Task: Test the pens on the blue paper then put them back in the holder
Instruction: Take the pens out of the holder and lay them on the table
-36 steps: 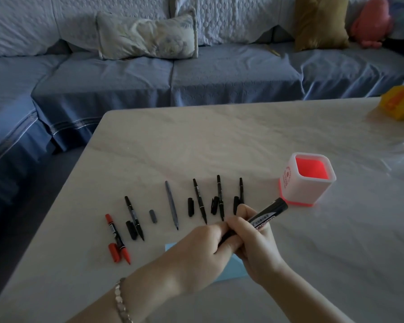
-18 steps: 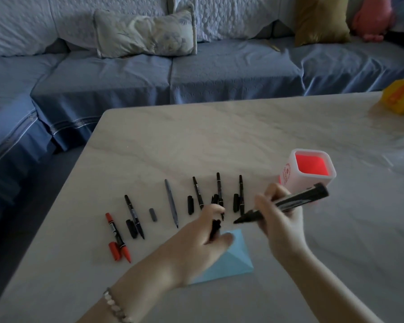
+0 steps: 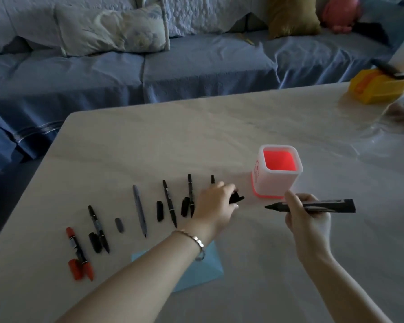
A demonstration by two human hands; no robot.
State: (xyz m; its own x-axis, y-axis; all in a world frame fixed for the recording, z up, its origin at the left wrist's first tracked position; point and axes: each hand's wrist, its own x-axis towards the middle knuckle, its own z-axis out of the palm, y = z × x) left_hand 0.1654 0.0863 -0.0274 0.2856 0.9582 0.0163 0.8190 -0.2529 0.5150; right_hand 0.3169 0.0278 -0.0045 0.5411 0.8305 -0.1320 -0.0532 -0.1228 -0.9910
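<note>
Our right hand [image 3: 306, 213] grips the uncapped black marker [image 3: 313, 205] beside the pen holder [image 3: 276, 171], while our left hand [image 3: 216, 206] pinches its cap [image 3: 236, 198]. The bare tip could smear the tabletop [image 3: 219, 127], since the blue paper [image 3: 196, 271] sits half under our forearm.

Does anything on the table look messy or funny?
Nothing is spilled or broken. The pens lie uncapped in a row with loose caps beside them, like the red marker. The pen holder stands upright and empty. The blue paper is half hidden under the left arm.
</note>
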